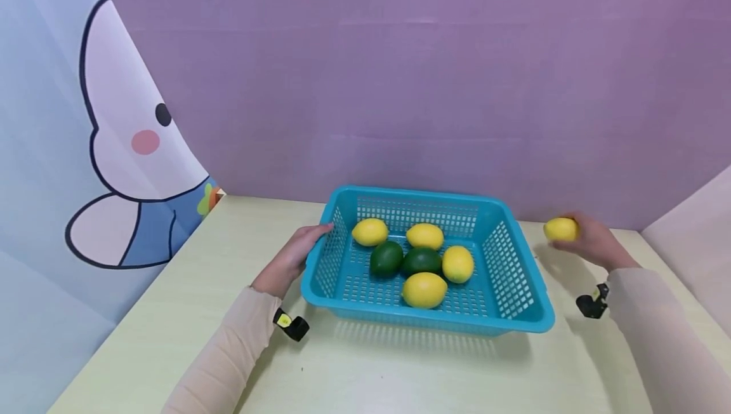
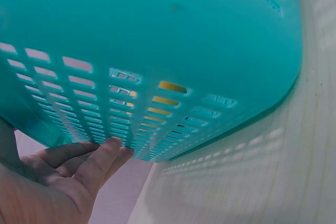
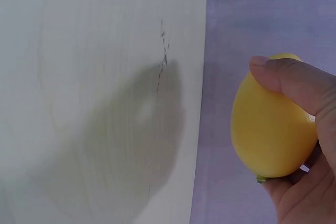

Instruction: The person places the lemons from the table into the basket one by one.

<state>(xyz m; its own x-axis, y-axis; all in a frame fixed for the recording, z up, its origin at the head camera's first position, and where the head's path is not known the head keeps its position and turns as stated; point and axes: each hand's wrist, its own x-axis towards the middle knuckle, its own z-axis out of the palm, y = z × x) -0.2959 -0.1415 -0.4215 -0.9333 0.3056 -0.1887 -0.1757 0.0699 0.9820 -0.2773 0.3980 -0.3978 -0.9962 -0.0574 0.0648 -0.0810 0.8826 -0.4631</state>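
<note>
A lemon (image 1: 561, 229) is held up off the table by my right hand (image 1: 594, 244), to the right of the basket. In the right wrist view the thumb presses one side of the lemon (image 3: 273, 124), with the fingers partly hidden behind it. My left hand (image 1: 292, 260) grips the left rim of a blue plastic basket (image 1: 431, 320), its fingers (image 2: 97, 163) touching the outer slotted wall in the left wrist view. Several lemons (image 1: 424, 290) lie in the basket around two dark green, egg-shaped fruits (image 1: 386, 259) that look like avocados.
The basket stands on a pale wooden table (image 1: 365, 376). Behind the table hangs a purple cloth (image 1: 400, 84), and a cartoon-printed curtain (image 1: 131, 166) hangs along the left side. A white surface (image 1: 699, 242) rises at the right edge.
</note>
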